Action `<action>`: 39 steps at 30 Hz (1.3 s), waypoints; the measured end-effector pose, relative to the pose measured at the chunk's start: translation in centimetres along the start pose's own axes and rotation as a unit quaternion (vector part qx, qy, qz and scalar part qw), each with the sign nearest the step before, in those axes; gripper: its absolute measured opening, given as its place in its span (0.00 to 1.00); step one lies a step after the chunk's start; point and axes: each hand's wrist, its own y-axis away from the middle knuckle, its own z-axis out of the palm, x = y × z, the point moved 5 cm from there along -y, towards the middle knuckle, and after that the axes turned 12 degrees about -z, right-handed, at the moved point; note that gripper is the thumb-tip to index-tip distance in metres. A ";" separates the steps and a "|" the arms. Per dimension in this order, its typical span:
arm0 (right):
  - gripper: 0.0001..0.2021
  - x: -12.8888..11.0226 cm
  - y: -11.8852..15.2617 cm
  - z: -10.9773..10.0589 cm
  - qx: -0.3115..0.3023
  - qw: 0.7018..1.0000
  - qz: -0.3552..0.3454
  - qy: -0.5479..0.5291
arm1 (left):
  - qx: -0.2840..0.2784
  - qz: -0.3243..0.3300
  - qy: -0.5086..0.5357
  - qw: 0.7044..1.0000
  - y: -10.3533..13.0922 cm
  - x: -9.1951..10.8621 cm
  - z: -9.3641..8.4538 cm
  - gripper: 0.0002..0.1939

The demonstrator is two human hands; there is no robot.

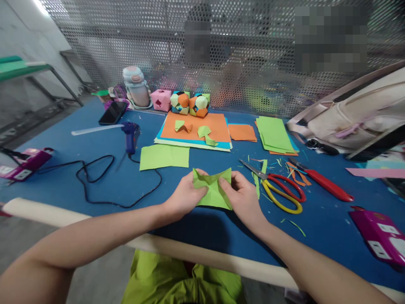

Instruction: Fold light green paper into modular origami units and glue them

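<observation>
A creased sheet of lime-green paper [214, 197] is held between my two hands over the front of the blue table. My left hand [187, 193] pinches its left side, thumb on top. On the opposite side my right hand [242, 195] grips the paper, its thumb pressing near the upper right corner. The top edge bends up into two points with a dip between them. Fingers behind the paper are partly hidden. Another lime-green sheet [164, 157], with a crease across it, lies beyond my left hand. Two folded paper pieces rest on an orange sheet [196, 122].
Scissors [278, 185] and a red-handled cutter [329, 184] lie right among paper scraps. A glue gun [130, 137] with trailing cord sits left. Folded paper balls [199, 104], a pink paper cube [161, 100] and a bottle [136, 88] stand along the back. Green paper [276, 134] is stacked right.
</observation>
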 end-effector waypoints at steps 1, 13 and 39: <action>0.10 0.0 0.0 0.0 -0.001 1.000 0.000 0.001 | 0.001 0.000 -0.005 1.000 0.0 0.0 0.0 0.10; 0.10 0.0 -0.1 0.0 -0.007 1.000 -0.011 0.013 | -0.041 -0.015 0.088 0.995 -0.1 -0.3 0.1 0.07; 0.08 -0.9 -0.3 -0.1 -0.048 0.998 -0.036 0.033 | -0.029 0.074 -0.100 0.992 0.4 0.8 0.1 0.08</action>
